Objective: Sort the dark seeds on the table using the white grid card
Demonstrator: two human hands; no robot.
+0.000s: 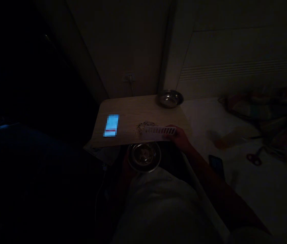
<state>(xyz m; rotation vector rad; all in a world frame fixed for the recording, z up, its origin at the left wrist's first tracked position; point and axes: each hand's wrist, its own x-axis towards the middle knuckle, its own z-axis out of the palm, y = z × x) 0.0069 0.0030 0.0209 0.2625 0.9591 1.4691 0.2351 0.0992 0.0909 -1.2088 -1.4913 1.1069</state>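
Observation:
In the dim head view, my right hand point(180, 138) is closed on the end of a white slotted plastic piece point(158, 132). The piece lies low over the near edge of a wooden table point(130, 108), right by a scatter of small dark bits point(143, 126). Just below that edge, my left hand point(129, 166) grips the left side of a round metal bowl point(145, 166). Some pale and dark bits show inside this bowl. Most of the left hand's fingers are lost in shadow.
At the table's back right corner stands another metal bowl point(170, 99). A phone with a lit screen point(111, 125) lies on the left. To the right, a pale surface holds red-handled scissors point(254, 158), a dark phone point(216, 165) and crumpled cloth point(263, 105).

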